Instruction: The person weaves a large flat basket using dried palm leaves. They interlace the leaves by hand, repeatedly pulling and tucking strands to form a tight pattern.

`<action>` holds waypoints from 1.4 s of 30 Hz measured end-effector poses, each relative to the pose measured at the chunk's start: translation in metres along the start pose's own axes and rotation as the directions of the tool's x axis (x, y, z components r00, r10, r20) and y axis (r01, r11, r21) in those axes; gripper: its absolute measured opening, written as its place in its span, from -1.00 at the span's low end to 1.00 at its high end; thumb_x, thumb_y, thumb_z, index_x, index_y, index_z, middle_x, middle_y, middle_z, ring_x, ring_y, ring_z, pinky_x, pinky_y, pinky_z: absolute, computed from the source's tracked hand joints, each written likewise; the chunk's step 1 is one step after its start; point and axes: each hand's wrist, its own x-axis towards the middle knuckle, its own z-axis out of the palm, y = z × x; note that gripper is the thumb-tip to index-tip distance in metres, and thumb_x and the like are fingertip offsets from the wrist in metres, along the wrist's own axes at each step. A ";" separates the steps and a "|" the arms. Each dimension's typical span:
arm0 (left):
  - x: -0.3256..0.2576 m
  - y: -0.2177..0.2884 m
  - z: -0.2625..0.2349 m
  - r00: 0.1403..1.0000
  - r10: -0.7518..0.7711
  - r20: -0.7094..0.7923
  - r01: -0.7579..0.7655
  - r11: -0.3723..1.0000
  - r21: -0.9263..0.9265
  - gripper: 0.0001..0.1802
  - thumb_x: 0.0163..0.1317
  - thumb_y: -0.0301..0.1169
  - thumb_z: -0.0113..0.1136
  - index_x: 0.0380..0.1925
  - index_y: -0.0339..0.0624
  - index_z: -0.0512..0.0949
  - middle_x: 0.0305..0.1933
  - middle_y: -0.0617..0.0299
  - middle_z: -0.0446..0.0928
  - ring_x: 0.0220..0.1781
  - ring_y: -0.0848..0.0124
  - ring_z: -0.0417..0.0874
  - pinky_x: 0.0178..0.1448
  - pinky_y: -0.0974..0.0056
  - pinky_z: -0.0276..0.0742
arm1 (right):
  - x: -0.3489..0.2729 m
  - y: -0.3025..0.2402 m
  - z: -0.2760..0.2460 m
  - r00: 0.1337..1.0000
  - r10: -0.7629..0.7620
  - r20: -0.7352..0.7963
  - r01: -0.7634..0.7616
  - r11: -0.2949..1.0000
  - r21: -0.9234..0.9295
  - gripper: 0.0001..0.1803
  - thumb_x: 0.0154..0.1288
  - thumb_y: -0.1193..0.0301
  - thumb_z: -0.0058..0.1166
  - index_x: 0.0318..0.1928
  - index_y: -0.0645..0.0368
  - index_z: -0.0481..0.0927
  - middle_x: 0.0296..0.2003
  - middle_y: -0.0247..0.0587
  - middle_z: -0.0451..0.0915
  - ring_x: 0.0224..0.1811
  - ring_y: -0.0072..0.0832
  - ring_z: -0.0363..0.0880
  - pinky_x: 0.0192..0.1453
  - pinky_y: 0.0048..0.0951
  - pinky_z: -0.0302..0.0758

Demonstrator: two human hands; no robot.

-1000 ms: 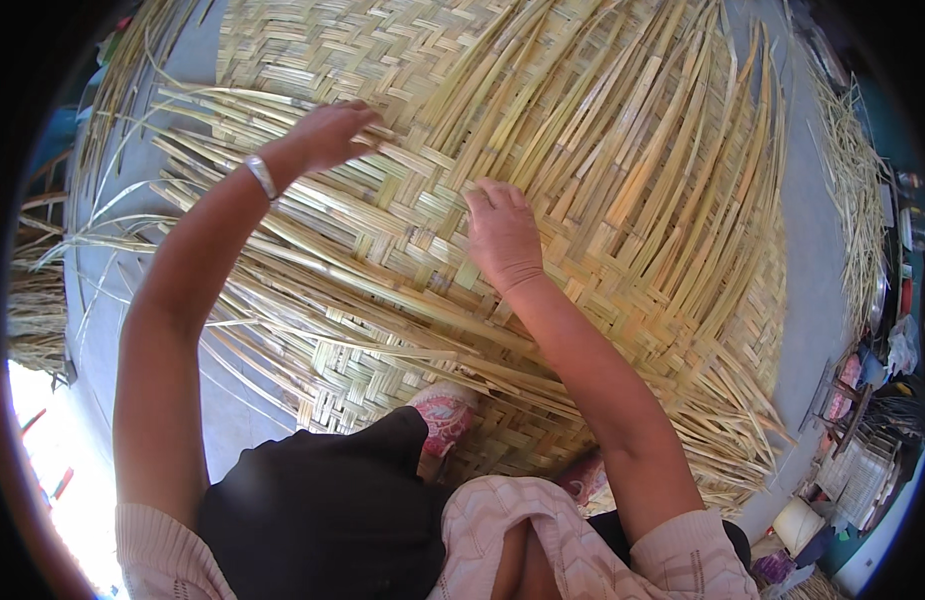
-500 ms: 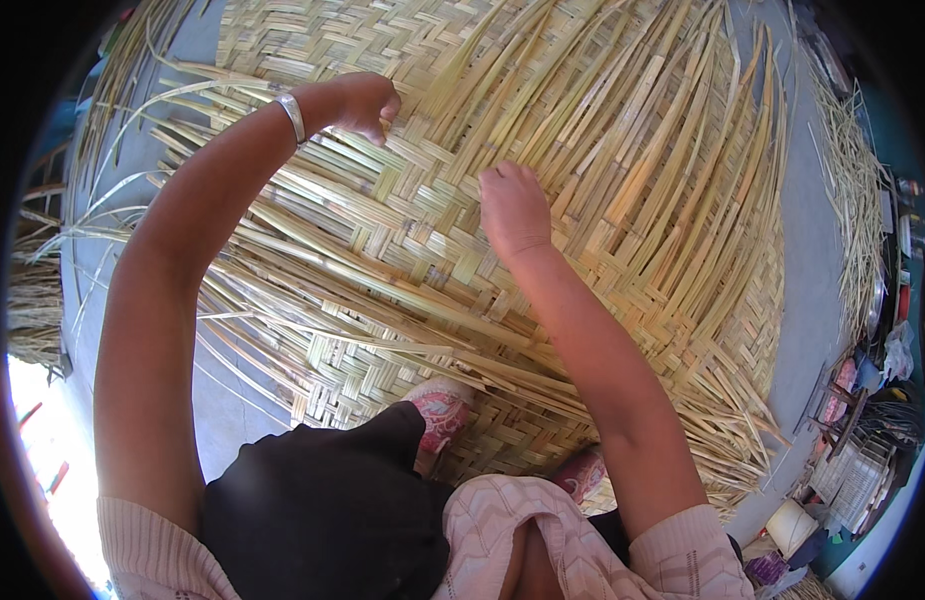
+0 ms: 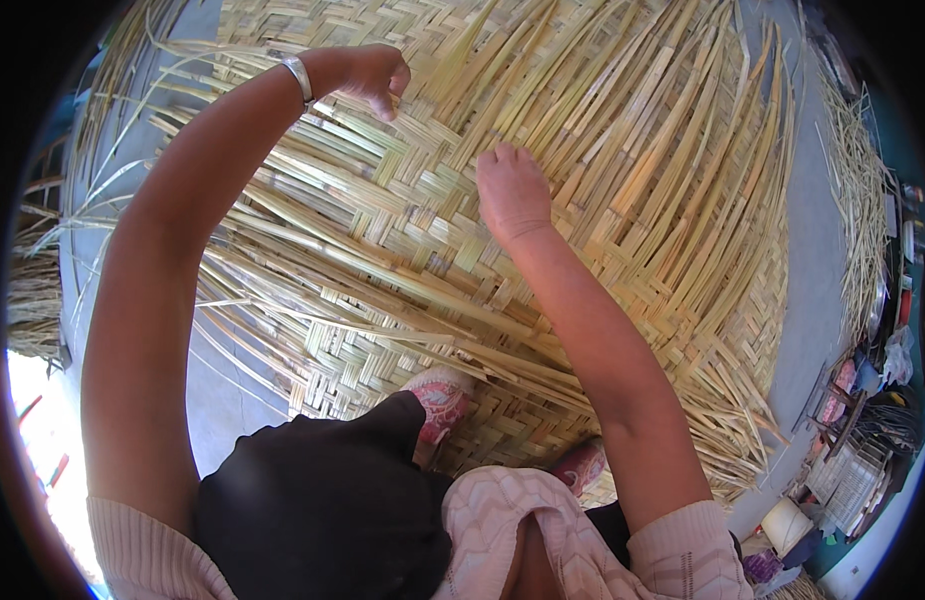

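Observation:
Before me spreads a large woven mat (image 3: 442, 200) of flat, pale yellow-green split-reed strips in a slanting weave. My left hand (image 3: 374, 78), with a silver bangle at its wrist, is over the far left of the weave, its fingers curled in a pinch on a strip's edge. Nearer and to the right, my right hand (image 3: 513, 187) is closed, knuckles up, at the lower ends of long loose reed strips (image 3: 632, 150) that fan away to the far right. Its fingertips are hidden beneath it. Another bundle of loose strips (image 3: 382, 270) runs out leftward under my left arm.
My patterned pink shoes (image 3: 442, 405) stand on the near part of the mat. Dark cloth (image 3: 322, 500) covers my knee. Grey floor (image 3: 817, 230) borders the mat. Cut reeds (image 3: 857, 200) lie along the right, with household clutter (image 3: 852, 470) nearer me.
My left hand has moved slightly farther away, its thumb and fingers a little more parted. My right hand has shifted slightly away too. The view has moved a little.

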 end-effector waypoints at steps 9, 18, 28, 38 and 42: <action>-0.002 -0.006 -0.001 0.992 -0.095 0.086 0.097 0.995 -0.013 -0.66 -0.14 -0.27 0.45 -0.43 -0.25 0.58 -0.47 0.15 0.57 -0.35 0.28 0.56 -0.22 0.17 0.45 | 0.003 0.003 0.005 0.998 0.047 -0.031 -0.045 0.997 0.070 -0.80 0.01 0.58 0.06 -0.27 0.24 0.54 -0.21 -0.08 0.51 -0.08 -0.18 0.49 0.03 -0.26 0.52; 0.009 -0.010 0.008 0.981 -0.140 0.131 0.138 0.990 0.026 -0.59 -0.09 -0.21 0.45 -0.28 -0.22 0.62 -0.31 0.08 0.63 -0.18 0.18 0.60 -0.09 0.10 0.48 | 0.005 0.002 0.001 0.998 0.065 0.025 -0.067 0.994 0.083 -0.78 0.02 0.62 0.06 -0.25 0.25 0.54 -0.18 -0.08 0.49 -0.03 -0.17 0.48 0.08 -0.27 0.51; 0.008 -0.017 0.018 0.976 -0.155 0.151 0.157 0.988 -0.004 -0.49 -0.04 -0.22 0.42 -0.08 -0.23 0.60 -0.09 -0.01 0.62 -0.02 0.10 0.61 0.07 0.07 0.47 | 0.004 0.005 0.001 0.997 0.070 0.018 -0.071 0.988 0.135 -0.77 0.01 0.62 0.06 -0.25 0.21 0.55 -0.17 -0.12 0.49 -0.03 -0.18 0.48 0.08 -0.28 0.52; 0.004 -0.010 0.019 0.972 -0.185 0.143 0.185 0.983 0.013 -0.49 0.03 -0.19 0.37 -0.04 -0.23 0.59 -0.05 0.01 0.62 0.03 0.11 0.59 0.14 0.11 0.44 | 0.000 0.005 0.004 1.000 0.028 -0.007 -0.027 0.990 0.137 -0.79 0.03 0.58 0.04 -0.25 0.23 0.52 -0.19 -0.10 0.49 -0.05 -0.18 0.47 0.07 -0.28 0.51; 0.000 -0.026 0.025 0.997 -0.064 -0.036 0.055 0.974 -0.218 -0.77 0.09 -0.30 0.31 -0.29 -0.19 0.66 -0.24 0.12 0.65 -0.13 0.28 0.62 0.03 0.20 0.48 | -0.008 0.005 0.005 0.998 -0.034 -0.059 0.040 0.994 0.104 -0.77 0.02 0.58 0.04 -0.23 0.26 0.51 -0.19 -0.09 0.48 -0.06 -0.20 0.45 0.11 -0.30 0.48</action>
